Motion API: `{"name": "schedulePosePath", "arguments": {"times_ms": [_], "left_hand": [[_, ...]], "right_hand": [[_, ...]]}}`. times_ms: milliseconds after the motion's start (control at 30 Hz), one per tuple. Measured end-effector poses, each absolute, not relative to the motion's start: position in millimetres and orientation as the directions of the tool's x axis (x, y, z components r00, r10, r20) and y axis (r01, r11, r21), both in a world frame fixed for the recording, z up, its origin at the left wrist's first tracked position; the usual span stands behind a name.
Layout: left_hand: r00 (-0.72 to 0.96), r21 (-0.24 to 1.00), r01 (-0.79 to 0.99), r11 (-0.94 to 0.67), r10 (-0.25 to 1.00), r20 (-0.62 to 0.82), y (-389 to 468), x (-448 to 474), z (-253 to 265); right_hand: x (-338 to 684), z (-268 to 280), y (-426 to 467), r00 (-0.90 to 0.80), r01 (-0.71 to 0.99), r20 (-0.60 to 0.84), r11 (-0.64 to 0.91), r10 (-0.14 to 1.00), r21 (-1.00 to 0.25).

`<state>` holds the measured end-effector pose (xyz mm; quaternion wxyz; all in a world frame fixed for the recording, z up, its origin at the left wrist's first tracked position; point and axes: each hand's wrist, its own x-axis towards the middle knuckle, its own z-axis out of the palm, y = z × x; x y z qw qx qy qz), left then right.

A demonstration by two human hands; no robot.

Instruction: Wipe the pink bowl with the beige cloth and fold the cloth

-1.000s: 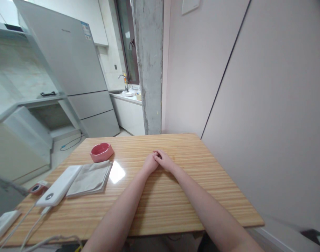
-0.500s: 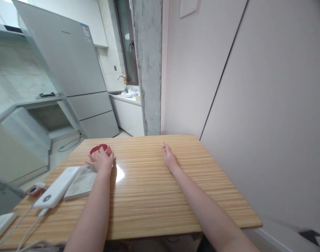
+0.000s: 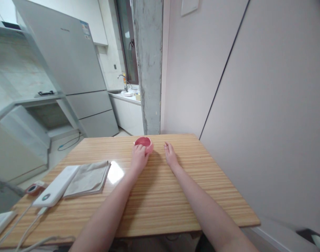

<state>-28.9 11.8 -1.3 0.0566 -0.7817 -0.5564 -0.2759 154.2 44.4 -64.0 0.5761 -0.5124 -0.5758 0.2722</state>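
Note:
My left hand [image 3: 139,157] grips the near rim of a small pink bowl [image 3: 148,147], with its fingers curled over the edge. The bowl has a darker red inside and a wavy rim, and it is near the far edge of the table, slightly tilted or lifted; whether it touches the wood I cannot tell. To the right of the bowl, my right hand [image 3: 171,155] rests on its side on the table, its fingers loosely bent and holding nothing. A gap separates this hand from the bowl.
On the left of the wood-grain table [image 3: 154,199] lie a folded grey cloth [image 3: 86,179], a white power bank [image 3: 56,187] with cables, and a small red-and-white object [image 3: 35,188]. A pale wall [image 3: 241,140] borders the right side; a concrete pillar [image 3: 148,70] stands beyond.
My left hand has moved the pink bowl rightward from beyond the cloth to the table's far middle, uncovering the cloth. My right hand has stayed nearly in place.

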Motion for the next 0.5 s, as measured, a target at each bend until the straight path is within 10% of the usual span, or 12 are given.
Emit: {"name": "schedulePosePath", "arguments": {"times_ms": [500], "left_hand": [[0.404, 0.258, 0.801, -0.54, 0.806, 0.432, 3, 6, -29]], "right_hand": [[150, -59, 43, 0.019, 0.268, 0.481, 0.459, 0.877, -0.847]]}}
